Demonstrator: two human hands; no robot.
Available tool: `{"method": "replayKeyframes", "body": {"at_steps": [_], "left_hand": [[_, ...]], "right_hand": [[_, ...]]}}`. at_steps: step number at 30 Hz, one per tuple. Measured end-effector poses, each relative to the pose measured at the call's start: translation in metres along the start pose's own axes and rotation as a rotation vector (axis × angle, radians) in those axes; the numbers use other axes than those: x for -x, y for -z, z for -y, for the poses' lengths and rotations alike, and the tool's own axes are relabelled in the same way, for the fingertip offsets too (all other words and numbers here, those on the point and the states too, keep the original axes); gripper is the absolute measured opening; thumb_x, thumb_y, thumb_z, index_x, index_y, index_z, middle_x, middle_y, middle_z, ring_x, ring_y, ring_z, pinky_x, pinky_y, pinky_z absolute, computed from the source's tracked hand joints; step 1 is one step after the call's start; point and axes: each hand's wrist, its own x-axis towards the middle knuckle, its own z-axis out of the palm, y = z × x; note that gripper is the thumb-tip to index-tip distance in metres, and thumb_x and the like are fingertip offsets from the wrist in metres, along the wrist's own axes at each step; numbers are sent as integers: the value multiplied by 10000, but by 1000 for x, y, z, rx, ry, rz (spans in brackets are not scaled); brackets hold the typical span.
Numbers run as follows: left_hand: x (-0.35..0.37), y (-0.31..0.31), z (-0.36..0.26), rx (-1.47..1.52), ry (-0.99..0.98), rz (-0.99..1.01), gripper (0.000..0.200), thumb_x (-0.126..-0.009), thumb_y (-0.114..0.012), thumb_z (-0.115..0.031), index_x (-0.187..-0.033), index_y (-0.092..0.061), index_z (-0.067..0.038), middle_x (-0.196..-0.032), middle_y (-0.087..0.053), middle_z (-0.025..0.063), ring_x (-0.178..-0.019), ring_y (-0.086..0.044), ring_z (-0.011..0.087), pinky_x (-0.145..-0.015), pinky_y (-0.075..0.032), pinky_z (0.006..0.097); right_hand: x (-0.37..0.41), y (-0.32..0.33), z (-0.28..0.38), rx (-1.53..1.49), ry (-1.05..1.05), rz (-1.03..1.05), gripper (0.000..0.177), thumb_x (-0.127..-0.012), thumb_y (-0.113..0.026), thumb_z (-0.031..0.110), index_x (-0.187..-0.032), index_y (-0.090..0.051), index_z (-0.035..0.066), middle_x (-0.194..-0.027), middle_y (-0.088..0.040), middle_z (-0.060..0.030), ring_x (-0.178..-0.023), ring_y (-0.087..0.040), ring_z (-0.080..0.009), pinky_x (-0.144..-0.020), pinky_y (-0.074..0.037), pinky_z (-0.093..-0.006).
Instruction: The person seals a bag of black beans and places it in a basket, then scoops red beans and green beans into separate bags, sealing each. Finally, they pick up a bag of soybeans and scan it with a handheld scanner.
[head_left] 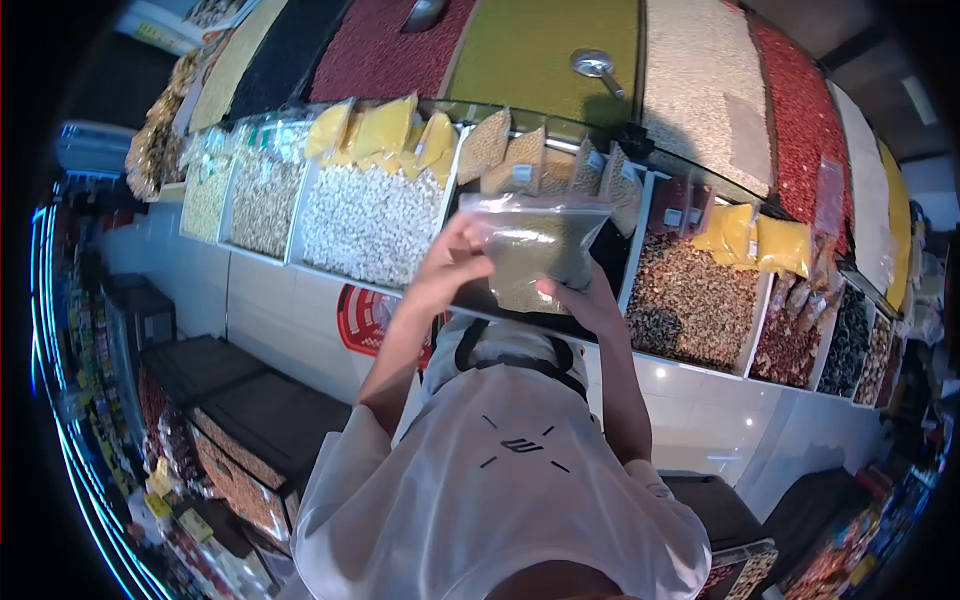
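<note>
A clear zip bag (535, 255) with small greenish grains in it is held up in front of my chest, its zip edge at the top. My left hand (452, 268) has its fingers closed at the bag's upper left side. At the lower right, my right hand (585, 303) grips the bag, thumb across the front and the other fingers hidden behind it. Just beyond the bag stand several packed bags of pale beans (525, 165) in a dark bin compartment.
Open bins hold white pieces (370, 225), mixed brown grains (690, 300) and green beans (545, 55) with a metal scoop (592, 66) on top. Yellow packed bags (385, 130) line the bins. A red basket (365, 318) is below left; dark-lidded bins (265, 420) stand behind.
</note>
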Motion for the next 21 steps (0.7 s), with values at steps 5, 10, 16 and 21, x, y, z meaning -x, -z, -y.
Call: {"method": "replayKeyframes", "body": {"at_steps": [5, 10, 16, 21], "left_hand": [[71, 0, -61, -748, 28, -180, 250, -784, -677, -27, -1021, -605, 4, -910, -628, 63, -835, -593, 137, -718, -458, 275], [147, 3, -59, -1360, 17, -494, 32, -802, -628, -41, -818, -638, -15, -743, -596, 108, -653, -580, 300, -571, -452, 331], [237, 72, 3, -1478, 174, -774, 50, -810, -630, -84, -825, -629, -37, -760, -601, 109, -672, -596, 314, -578, -461, 366], [292, 185, 101, -1444, 312, -886, 74, -821, -608, -139, -799, -606, -68, -773, -593, 101, -690, -596, 325, -587, -464, 412]], "right_hand": [[-14, -36, -27, -3, 4, 396, 490, -762, -730, 110, -1185, -515, -11, -1066, -630, -115, -964, -580, -147, -865, -449, -307], [-32, -100, -59, 184, 50, 586, 679, -710, -751, 121, -1293, -423, 3, -1119, -599, -194, -1014, -583, -231, -884, -440, -325], [0, -148, -157, 485, -335, 624, 966, -781, -694, 359, -1443, -73, 28, -1414, -294, -292, -1307, -334, -393, -1065, -283, -388], [24, -193, -209, 454, -682, 489, 953, -819, -661, 392, -1447, -34, 47, -1243, -492, -256, -1035, -582, -329, -816, -500, -378]]}}
